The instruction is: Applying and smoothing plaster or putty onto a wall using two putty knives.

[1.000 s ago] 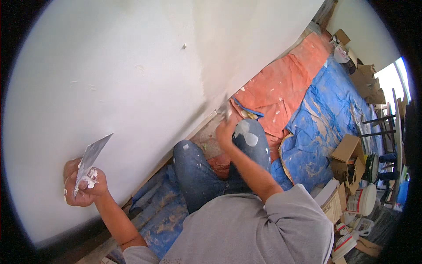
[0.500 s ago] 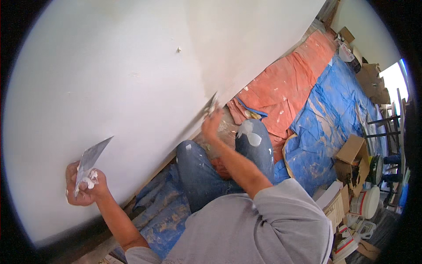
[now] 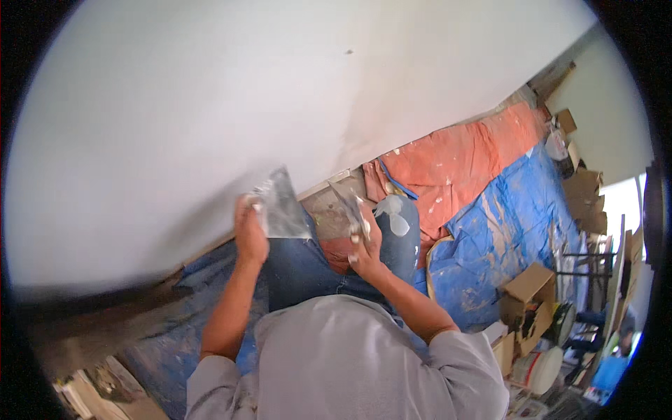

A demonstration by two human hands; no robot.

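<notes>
My left hand (image 3: 250, 234) is closed around a broad putty knife (image 3: 287, 208), whose grey metal blade faces up and right above my left knee. In my right hand (image 3: 369, 248) is a second putty knife (image 3: 346, 199), its blade tilted up and left over the gap between my knees. The two blades are a short way apart. Whitish compound shows around the fingers of my right hand. Both handles are mostly hidden by my fingers. Beyond the hands rises a white wall (image 3: 175, 119) with a brownish patch and a small dark spot.
Orange sheeting (image 3: 455, 164) and a blue tarp (image 3: 483, 231) cover the floor by the wall. At the right stand an open cardboard box (image 3: 528, 283), a white bucket (image 3: 542, 369) and a dark metal frame. Wooden pieces (image 3: 115, 385) lie at lower left.
My left hand has come away from the wall, moving right with its putty knife toward my knees. My right hand has drawn down toward my body. The view has shifted too.
</notes>
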